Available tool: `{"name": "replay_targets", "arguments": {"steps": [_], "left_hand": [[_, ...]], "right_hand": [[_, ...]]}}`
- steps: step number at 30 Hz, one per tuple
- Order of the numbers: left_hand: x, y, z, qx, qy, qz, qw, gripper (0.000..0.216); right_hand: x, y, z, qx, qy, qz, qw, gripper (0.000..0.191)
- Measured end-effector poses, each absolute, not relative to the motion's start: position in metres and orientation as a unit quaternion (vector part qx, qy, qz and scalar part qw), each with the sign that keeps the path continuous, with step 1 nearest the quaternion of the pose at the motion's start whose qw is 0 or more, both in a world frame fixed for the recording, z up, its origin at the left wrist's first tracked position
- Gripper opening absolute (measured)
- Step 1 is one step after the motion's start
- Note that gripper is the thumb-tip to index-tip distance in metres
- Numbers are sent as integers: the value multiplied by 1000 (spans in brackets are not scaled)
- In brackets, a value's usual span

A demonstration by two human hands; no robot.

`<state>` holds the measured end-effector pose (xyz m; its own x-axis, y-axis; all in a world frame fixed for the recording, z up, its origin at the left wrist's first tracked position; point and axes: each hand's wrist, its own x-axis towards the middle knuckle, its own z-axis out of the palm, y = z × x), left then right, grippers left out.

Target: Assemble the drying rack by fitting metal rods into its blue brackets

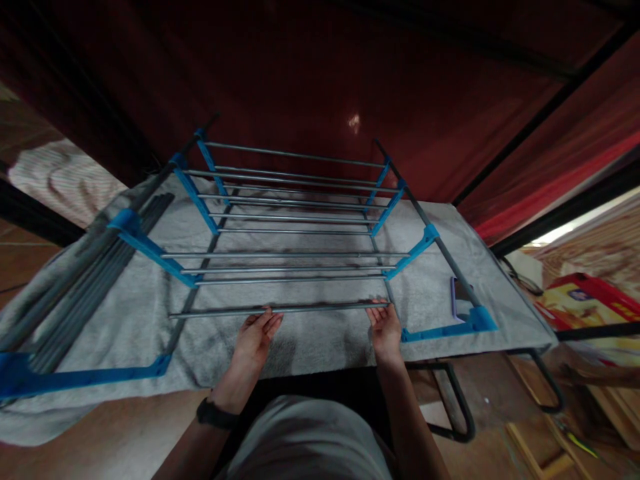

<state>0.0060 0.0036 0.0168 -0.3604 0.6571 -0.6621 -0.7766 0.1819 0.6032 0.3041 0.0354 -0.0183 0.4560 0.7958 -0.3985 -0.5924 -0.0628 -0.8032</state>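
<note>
A thin grey metal rod (320, 308) runs crosswise in front of me. My left hand (259, 333) pinches it left of its middle, and my right hand (384, 327) grips it near the right end. Around it stands a rack of grey tubes (447, 257) joined by blue plastic brackets (150, 250), with several crossbars (295, 255) fitted between the far brackets. The nearest brackets, one at front left (85, 381) and one at front right (445, 330), have no crossbar between them. The held rod's left end lies over the rack's left lower tube (175, 333).
Several loose grey tubes (100, 287) lie at the left of the cloth-covered table (310, 347). A purple-edged object (454, 300) lies inside the right side. Red sheeting (300, 80) rises behind. A red and yellow box (585, 300) and wooden frames (540, 447) are at right.
</note>
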Motion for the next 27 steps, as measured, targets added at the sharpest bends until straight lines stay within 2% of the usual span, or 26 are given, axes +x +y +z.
{"name": "replay_targets", "arguments": {"steps": [13,21,27], "left_hand": [[16,1,25,-33,517,644,563,25],[47,-6,49,72,490,643,584,11],[64,-11,72,220,480,650,546,25]], "right_hand": [[273,25,-11,-492,-72,540,679,18],[235,13,2,-441,-87,604,658,18],[219,7,30,-387,-78,646,654,16]]}}
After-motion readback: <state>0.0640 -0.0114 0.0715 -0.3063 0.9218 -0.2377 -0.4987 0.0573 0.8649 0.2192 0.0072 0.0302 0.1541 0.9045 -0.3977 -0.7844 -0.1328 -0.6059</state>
